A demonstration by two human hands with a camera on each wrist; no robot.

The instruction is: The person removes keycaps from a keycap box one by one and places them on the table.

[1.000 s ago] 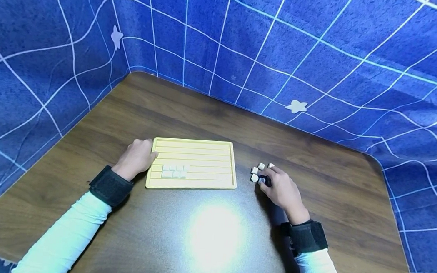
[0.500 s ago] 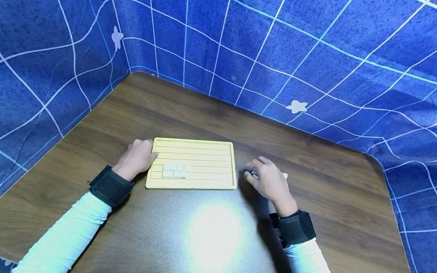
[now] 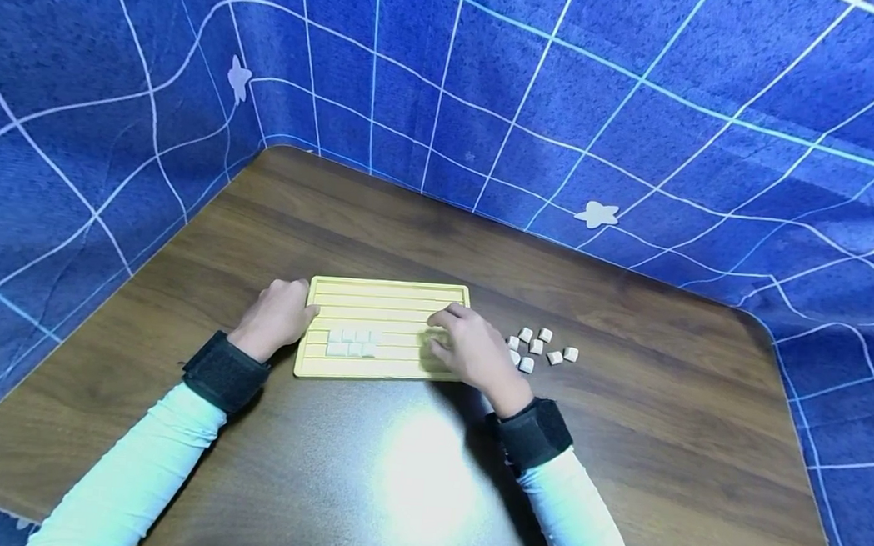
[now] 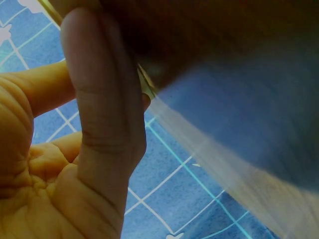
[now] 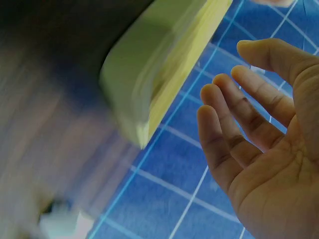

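"Contents of the yellow tray (image 3: 387, 290)?"
"Two short rows of white blocks (image 3: 352, 350), lower left. Loose cubes (image 3: 536, 347) lie on the table (image 3: 698, 423), to its right."
"Hands?"
"Well apart. The left hand (image 3: 272, 320) grips the tray's left edge; the right hand (image 3: 473, 352) is over its right end, fingers bent, clear of the thumb."
"Obscured?"
"The tray's right edge, partly, behind that hand; nearest cubes likewise."
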